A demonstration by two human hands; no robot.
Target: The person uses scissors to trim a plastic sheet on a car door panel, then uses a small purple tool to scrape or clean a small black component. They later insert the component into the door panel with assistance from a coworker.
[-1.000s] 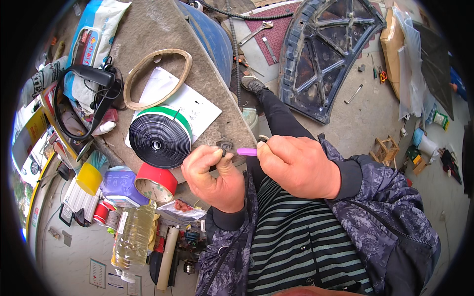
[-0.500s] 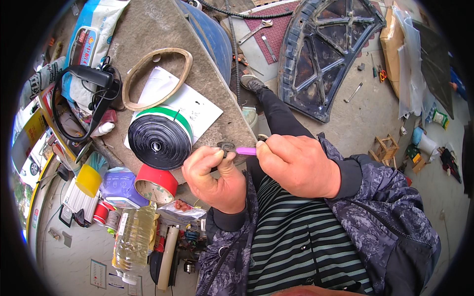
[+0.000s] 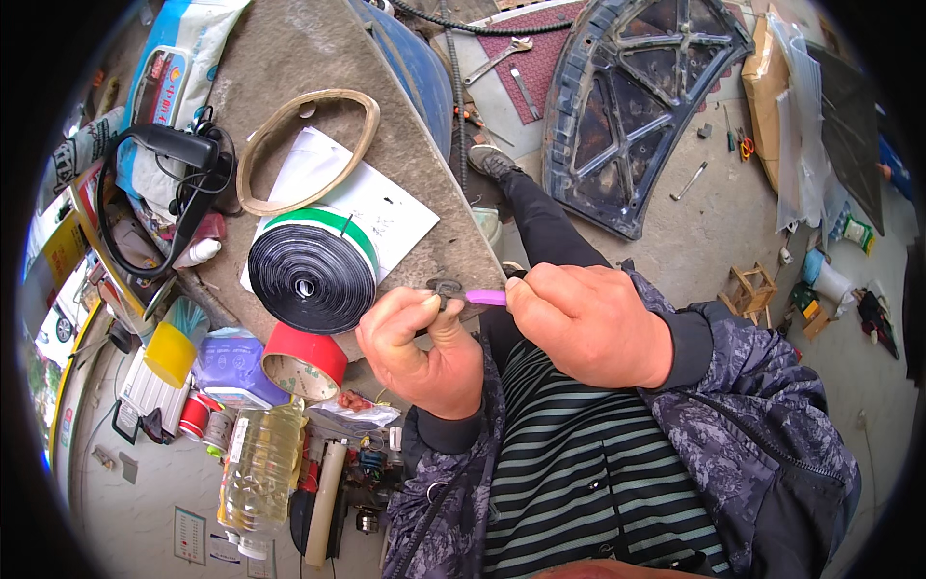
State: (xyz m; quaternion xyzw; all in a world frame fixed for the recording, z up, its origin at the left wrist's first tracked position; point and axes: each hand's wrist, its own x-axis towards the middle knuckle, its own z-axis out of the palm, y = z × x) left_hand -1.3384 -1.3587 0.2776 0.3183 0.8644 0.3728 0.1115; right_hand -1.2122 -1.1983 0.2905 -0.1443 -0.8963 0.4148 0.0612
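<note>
My left hand [image 3: 422, 352] is closed, with thumb and fingertips pinching a small dark metal piece [image 3: 447, 287] that has a looped outline. Across from it, my right hand [image 3: 588, 326] is wrapped round a slim purple stick-like thing [image 3: 485, 297]. Its blunt end points left at the dark piece, and the rest is hidden inside my fist. Whether the two touch is hard to make out. Just beyond my left hand, a coil of black strip [image 3: 311, 280] with a green and white edge lies on the stone-like tabletop [image 3: 289, 48].
Left of the coil are an oval tan ring [image 3: 253, 179], white paper [image 3: 400, 217] and a black headset [image 3: 169, 145]. Nearer stand a red tape roll [image 3: 323, 352] and a clear bottle [image 3: 260, 473]. A large dark ribbed panel [image 3: 641, 106] and a wrench [image 3: 499, 60] lie beyond on the floor.
My right hand has shifted very slightly to the right with the purple thing, widening the space to the dark piece a little. My left hand keeps its pinch, almost unmoved.
</note>
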